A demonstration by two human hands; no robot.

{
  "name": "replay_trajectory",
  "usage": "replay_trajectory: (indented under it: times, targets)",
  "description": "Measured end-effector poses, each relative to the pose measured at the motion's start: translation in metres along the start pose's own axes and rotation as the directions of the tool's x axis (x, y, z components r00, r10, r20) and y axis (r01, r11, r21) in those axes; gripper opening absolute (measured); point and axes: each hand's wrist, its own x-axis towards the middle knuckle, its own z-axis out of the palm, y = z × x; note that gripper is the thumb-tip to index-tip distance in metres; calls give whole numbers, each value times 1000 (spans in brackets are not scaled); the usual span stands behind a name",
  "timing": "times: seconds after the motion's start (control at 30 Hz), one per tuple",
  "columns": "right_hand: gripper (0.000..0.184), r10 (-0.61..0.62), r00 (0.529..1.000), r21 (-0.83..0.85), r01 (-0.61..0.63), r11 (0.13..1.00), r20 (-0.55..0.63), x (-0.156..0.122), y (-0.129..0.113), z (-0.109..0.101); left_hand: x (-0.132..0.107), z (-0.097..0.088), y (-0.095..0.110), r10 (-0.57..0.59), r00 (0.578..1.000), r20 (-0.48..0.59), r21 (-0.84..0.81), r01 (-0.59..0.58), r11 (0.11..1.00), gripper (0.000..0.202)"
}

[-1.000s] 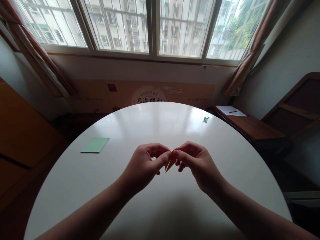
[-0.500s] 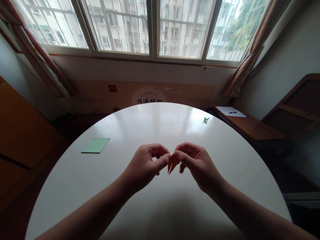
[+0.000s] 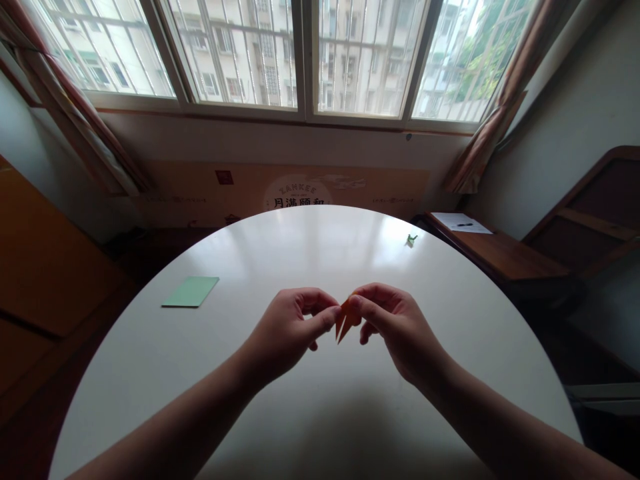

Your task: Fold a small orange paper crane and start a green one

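Glossy white table (image 3: 260, 260), green paper (image 3: 191, 292) at left, small green figure (image 3: 411, 240)

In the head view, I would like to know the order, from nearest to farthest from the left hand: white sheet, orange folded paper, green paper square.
From the left hand:
1. Orange folded paper: at its fingertips, on its right side.
2. Green paper square: left, on the white table.
3. White sheet: far right, on the wooden side table.

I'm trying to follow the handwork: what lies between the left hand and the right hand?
In the head view, a folded orange paper lies between the left hand and right hand, held by both.
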Motion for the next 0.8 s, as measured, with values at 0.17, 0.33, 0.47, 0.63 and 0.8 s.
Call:
replay_trajectory:
  times: [0.17, 0.33, 0.47, 0.63, 0.8]
  targets:
    - [25, 23, 999, -30, -23, 999, 28, 0, 0, 2, 1, 0, 0, 1, 993, -121, -71, -9, 997, 22]
    - [26, 27, 1000, -44, -26, 999, 17, 1, 2, 3, 2, 0, -1, -31, 992, -124, -105, 18, 994, 26]
    - [24, 22, 999, -75, -19, 997, 41, 1, 1, 3, 1, -1, -2, -13, 999, -52, -78, 9, 997, 24]
    - [28, -18, 995, -205, 37, 978, 93, -2, 1, 4, -1, 1, -1, -7, 998, -64, -77, 2, 997, 18]
    - [29, -35, 997, -200, 50, 978, 75, -2, 3, 4, 1, 3, -3, -16, 995, -97, -193, -3, 981, 18]
